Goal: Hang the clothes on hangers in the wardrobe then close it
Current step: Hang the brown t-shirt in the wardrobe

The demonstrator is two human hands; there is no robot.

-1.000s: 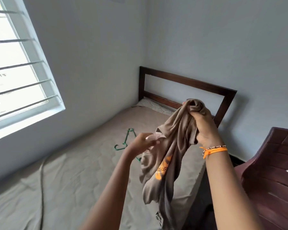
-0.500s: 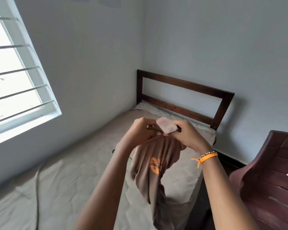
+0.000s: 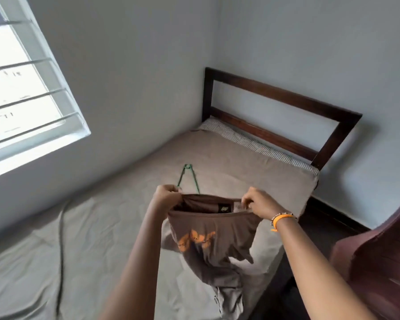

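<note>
You have two hands raised: your left hand [image 3: 165,196] and your right hand [image 3: 260,202]. Between them hangs one brown T-shirt with orange print [image 3: 208,241]. One green wire hanger [image 3: 188,179] lies on one grey-sheeted bed [image 3: 102,227]. One maroon plastic chair [image 3: 379,262] stands beside it.

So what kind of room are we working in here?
Most likely a small bedroom. A bed with a dark wooden headboard and grey-brown fitted sheet fills the corner beneath a barred white-framed window. A green wire hanger lies on the sheet. No wardrobe is in view.
</note>
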